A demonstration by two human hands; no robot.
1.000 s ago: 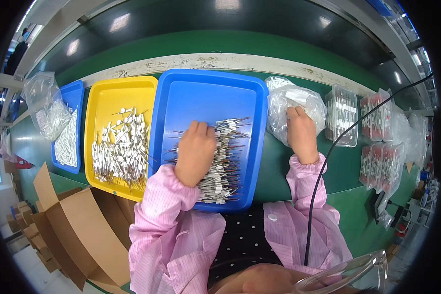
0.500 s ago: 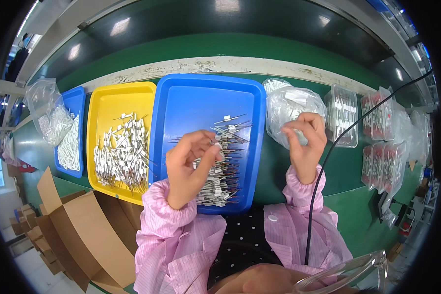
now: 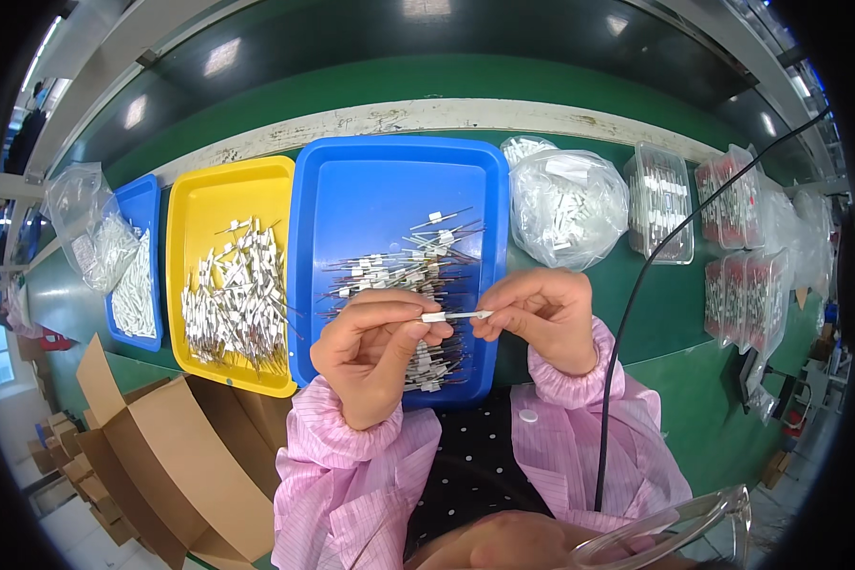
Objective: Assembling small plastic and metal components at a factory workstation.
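Note:
Over the large blue tray (image 3: pixel 389 195), my two hands are brought close together. Thumb and fingers of my left hand (image 3: pixel 369 353) pinch a small white block-shaped component with a thin pale lead (image 3: pixel 458 315). At the lead's tip, my right hand (image 3: pixel 548 318) is closed in a pinch, its fingertips touching the tapered end. The component lies level between them. Below and behind my hands, the tray holds a heap of similar white components (image 3: pixel 399 273) with thin dark leads, partly hidden by my left hand.
To the left stand a yellow tray (image 3: pixel 195 195) of white leaded components and a smaller blue tray (image 3: pixel 152 201) of white tubes. Rightward are a clear bag (image 3: pixel 572 228) of white pieces and clear plastic boxes (image 3: pixel 660 204). A black cable (image 3: pixel 639 294) crosses near my right arm; an open carton (image 3: pixel 185 437) sits lower left.
My right hand has moved left from beside the bag and now pinches the lead's end. My left hand has turned and shifted slightly, bringing the component into plain view.

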